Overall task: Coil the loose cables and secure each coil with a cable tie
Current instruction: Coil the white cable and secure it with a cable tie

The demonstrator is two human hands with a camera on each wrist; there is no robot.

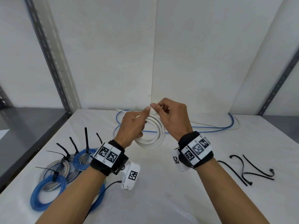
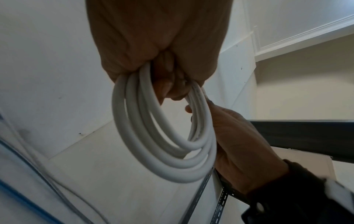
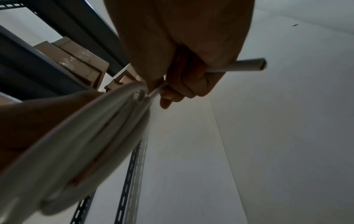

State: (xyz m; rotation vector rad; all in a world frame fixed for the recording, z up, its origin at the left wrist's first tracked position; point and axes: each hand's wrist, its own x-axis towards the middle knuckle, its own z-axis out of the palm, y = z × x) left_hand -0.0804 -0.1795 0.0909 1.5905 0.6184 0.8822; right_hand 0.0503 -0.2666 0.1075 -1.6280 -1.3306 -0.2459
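A thick white cable wound into a coil (image 1: 154,136) hangs above the white table. My left hand (image 1: 134,125) grips the top of the coil (image 2: 162,136), its fingers curled round the loops. My right hand (image 1: 169,117) is beside it and holds the cable's free end (image 3: 247,66), which sticks out past the fingers. The coil (image 3: 91,136) fills the lower left of the right wrist view. Three loose black cable ties (image 1: 252,170) lie on the table to the right.
Several tied coils of blue and grey cable (image 1: 64,167) lie at the front left, black tie tails sticking up. A loose blue cable (image 1: 210,126) and a thin white one trail along the back of the table (image 1: 161,191). Slotted metal shelf posts (image 1: 48,54) stand at both sides.
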